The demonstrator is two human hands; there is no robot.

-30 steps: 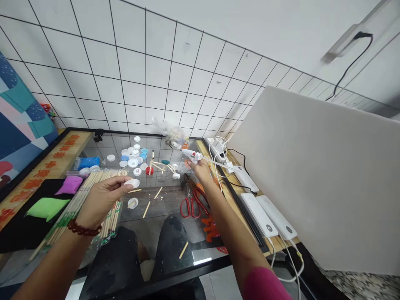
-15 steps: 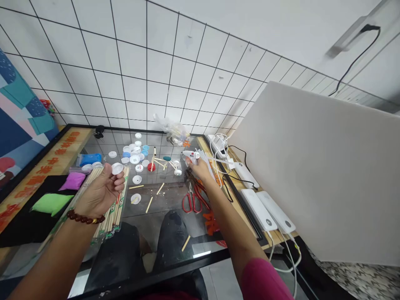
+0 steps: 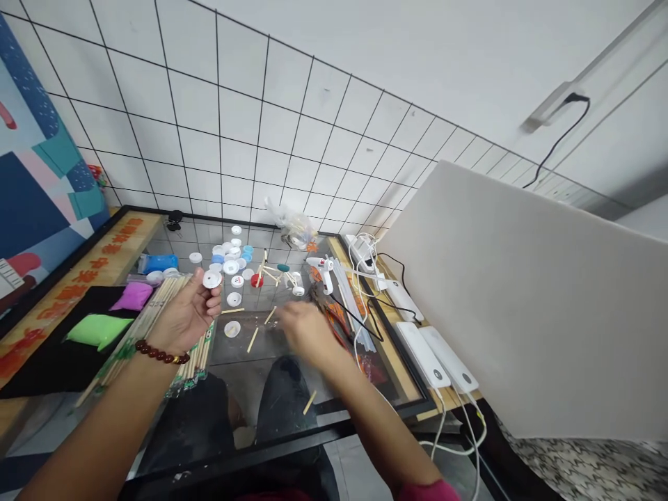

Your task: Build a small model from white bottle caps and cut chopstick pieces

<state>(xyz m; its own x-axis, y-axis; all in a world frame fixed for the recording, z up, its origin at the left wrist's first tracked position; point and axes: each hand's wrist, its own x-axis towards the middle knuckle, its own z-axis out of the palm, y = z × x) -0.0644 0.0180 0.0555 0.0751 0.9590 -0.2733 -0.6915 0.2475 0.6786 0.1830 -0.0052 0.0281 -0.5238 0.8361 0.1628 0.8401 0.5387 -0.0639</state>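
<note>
My left hand [image 3: 188, 309] pinches a white bottle cap [image 3: 211, 279] between thumb and fingers, above a bundle of wooden sticks [image 3: 193, 362] in plastic wrap. Over the glass table, blurred by motion, is my right hand [image 3: 305, 334]; its fingers are smeared. Closest to it lies a short stick piece [image 3: 270, 315]. The white glue gun [image 3: 322, 270] stands apart from both hands, at the right. Between the hands, farther back, is a small stick model [image 3: 274, 271] with caps, one red. A white cap [image 3: 232, 329] lies in front of it.
More white and blue caps [image 3: 229, 254] are gathered at the back. Red-handled pliers [image 3: 339, 327] and glue sticks [image 3: 355, 299] lie at the right, with cables and white power banks [image 3: 422, 353] beyond. Purple [image 3: 132, 296] and green [image 3: 97, 330] packets are on the left.
My right hand has let go of the glue gun, which now stands on the table, and has moved left and nearer. My left hand still holds the cap. The view has shifted.
</note>
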